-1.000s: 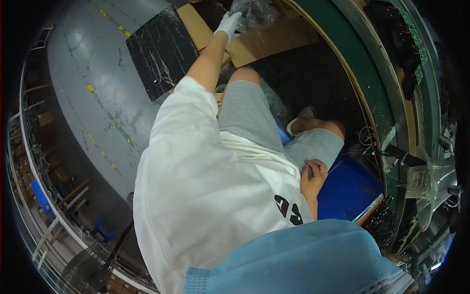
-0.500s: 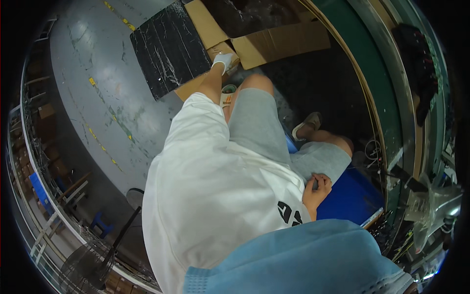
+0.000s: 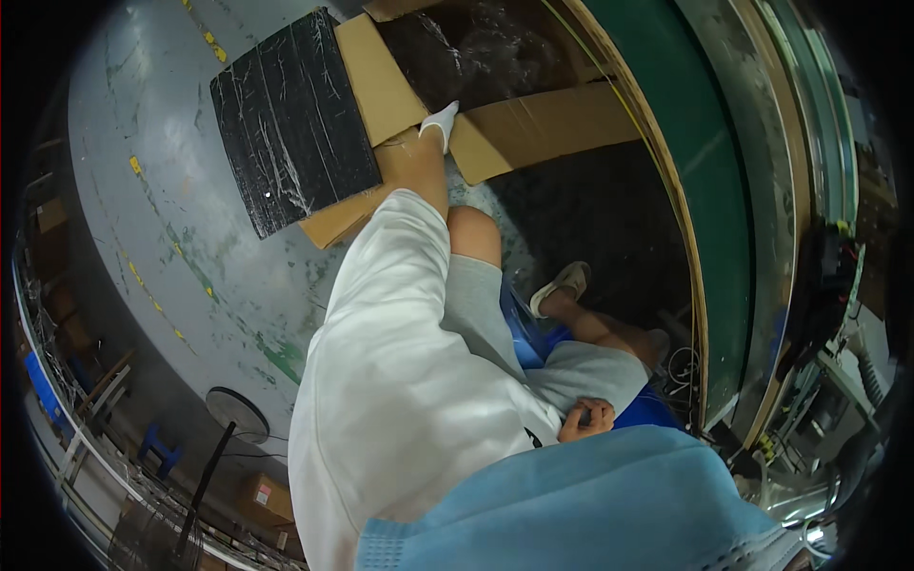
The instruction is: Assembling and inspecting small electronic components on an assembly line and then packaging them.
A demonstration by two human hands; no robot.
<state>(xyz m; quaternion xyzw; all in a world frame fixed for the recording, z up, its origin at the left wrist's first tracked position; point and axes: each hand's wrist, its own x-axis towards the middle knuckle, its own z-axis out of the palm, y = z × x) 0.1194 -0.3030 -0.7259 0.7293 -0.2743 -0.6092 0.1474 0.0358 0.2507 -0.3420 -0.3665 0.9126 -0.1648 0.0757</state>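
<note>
The white-gloved left hand (image 3: 440,126), its grip impossible to tell, has shifted to the corner of the open brown cardboard box (image 3: 381,78), bringing its dark interior (image 3: 486,52) just ahead within reach.

A head-worn fisheye looks down past the nearby blue mask (image 3: 571,500) and white shirt (image 3: 400,381) to the floor (image 3: 224,285).
</note>
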